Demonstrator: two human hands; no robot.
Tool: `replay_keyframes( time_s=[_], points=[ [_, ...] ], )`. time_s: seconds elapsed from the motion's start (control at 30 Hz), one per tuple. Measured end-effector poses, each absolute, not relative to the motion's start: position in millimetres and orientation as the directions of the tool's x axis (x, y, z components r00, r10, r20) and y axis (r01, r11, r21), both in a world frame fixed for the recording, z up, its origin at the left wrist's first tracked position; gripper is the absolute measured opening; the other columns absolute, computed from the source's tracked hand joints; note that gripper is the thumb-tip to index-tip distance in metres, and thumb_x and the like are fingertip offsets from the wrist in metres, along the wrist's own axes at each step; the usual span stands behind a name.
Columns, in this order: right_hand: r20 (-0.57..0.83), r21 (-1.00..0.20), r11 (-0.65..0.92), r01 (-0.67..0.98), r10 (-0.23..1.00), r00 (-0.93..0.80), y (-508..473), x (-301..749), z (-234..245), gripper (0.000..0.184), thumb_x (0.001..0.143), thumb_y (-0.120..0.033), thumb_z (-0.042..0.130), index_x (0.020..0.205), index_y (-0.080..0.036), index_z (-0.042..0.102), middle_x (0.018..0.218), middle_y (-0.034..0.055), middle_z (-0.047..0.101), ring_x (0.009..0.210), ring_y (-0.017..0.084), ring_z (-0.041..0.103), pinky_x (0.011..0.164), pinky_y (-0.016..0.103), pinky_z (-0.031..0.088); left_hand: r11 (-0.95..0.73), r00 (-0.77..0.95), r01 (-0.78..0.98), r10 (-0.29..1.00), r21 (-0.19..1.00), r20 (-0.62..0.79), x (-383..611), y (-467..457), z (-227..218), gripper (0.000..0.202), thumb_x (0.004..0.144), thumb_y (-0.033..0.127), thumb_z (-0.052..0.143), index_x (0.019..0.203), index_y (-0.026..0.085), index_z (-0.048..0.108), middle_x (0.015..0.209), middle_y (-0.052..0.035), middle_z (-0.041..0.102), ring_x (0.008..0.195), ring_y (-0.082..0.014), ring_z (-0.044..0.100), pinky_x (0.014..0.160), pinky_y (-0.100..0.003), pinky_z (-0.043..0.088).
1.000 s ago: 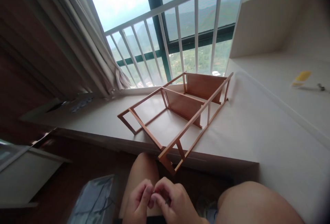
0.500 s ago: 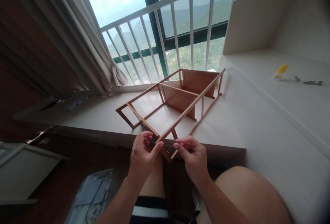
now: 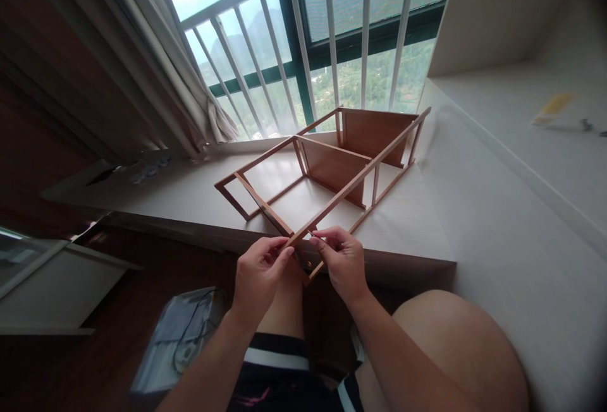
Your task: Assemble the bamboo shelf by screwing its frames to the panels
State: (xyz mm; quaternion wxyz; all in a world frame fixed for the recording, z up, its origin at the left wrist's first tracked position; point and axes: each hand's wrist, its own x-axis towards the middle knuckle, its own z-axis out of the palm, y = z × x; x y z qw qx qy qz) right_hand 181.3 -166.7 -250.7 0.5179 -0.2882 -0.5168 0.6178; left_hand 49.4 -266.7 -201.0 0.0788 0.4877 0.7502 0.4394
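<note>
A brown wooden shelf frame [image 3: 332,205] lies on its side on the white window ledge, its near end jutting over the ledge's front edge. My left hand [image 3: 260,273] is closed on the near corner of this frame, thumb and fingers pinching the end of its upper rail. Just to the right, my right hand [image 3: 342,261] pinches a small screw [image 3: 311,233] between thumb and fingertips. The screw points toward the rail near the corner; whether it touches the wood I cannot tell.
On the white surface at right lie a yellow-and-clear packet [image 3: 554,109] and a few metal screws [image 3: 587,124]. A clear plastic box [image 3: 164,342] with a cable stands on the floor at left. White railings [image 3: 332,39] and a grey curtain [image 3: 190,83] border the ledge [image 3: 190,200].
My left fingers have closed onto the frame's corner. My right hand has moved up and left with the screw, closer to the rail. The view has shifted slightly.
</note>
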Motion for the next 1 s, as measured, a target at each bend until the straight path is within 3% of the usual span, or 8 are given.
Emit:
replay_keyframes(
  time_s=[0.5, 0.87, 1.0],
  points=[
    [0.161, -0.92, -0.001, -0.393, 0.912, -0.378, -174, 167, -257, 0.018, 0.077, -0.034, 0.077, 0.084, -0.018, 0.074, 0.059, -0.0044, 0.052, 0.056, 0.01, 0.041, 0.054, 0.025, 0.036, 0.124, -0.467, 0.679, 0.834, 0.724, 0.295, 43, -281, -194, 0.023, 0.088, 0.036, 0.066, 0.102, 0.021, 0.075, 0.093, -0.0045, 0.071, 0.074, -0.0151, 0.062, 0.064, -0.026, 0.049],
    [0.174, -0.923, 0.006, -0.384, 0.899, -0.403, -176, 159, -260, 0.021, 0.078, -0.038, 0.077, 0.086, -0.019, 0.074, 0.058, -0.0059, 0.048, 0.054, 0.01, 0.038, 0.052, 0.025, 0.032, 0.166, -0.447, 0.721, 0.853, 0.673, 0.269, 36, -287, -183, 0.021, 0.089, 0.036, 0.064, 0.101, 0.02, 0.073, 0.095, -0.0046, 0.07, 0.081, -0.0161, 0.064, 0.067, -0.027, 0.049],
    [0.182, -0.937, 0.043, -0.347, 0.907, -0.379, -177, 159, -260, 0.024, 0.079, -0.04, 0.075, 0.087, -0.018, 0.074, 0.055, -0.0067, 0.043, 0.053, 0.01, 0.035, 0.051, 0.025, 0.031, 0.156, -0.418, 0.732, 0.872, 0.663, 0.256, 35, -278, -173, 0.032, 0.088, 0.035, 0.065, 0.116, 0.021, 0.068, 0.098, -0.0054, 0.068, 0.079, -0.0157, 0.063, 0.064, -0.026, 0.05]
  ],
)
